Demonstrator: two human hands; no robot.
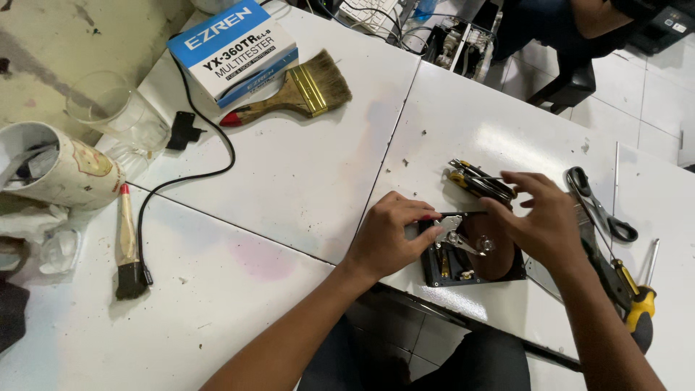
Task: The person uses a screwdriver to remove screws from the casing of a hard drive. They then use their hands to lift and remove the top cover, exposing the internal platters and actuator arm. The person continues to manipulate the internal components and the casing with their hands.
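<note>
My left hand rests on the near left edge of the opened black hard drive, its fingers curled and pressing on the casing, with the fingertips meeting the silver metal arm inside. The drive lies flat on the white counter, close to the front edge and just right of the seam between two tabletops. My right hand hovers over the drive's right half, fingers loosely spread and bent downward; I cannot tell whether they pinch anything beneath them. The reddish-brown platter shows between my two hands.

Just behind the drive lies a small bundle of yellow-and-black-handled tools. To the right of my right wrist are black-handled scissors and a yellow-and-black screwdriver, both flat on the counter.

Farther left, well apart from the drive, lie a wide wooden paintbrush with a brass ferrule, a blue-and-white cardboard box, a black cable, a small dark-bristled brush, a clear plastic cup and a tipped paper cup.
</note>
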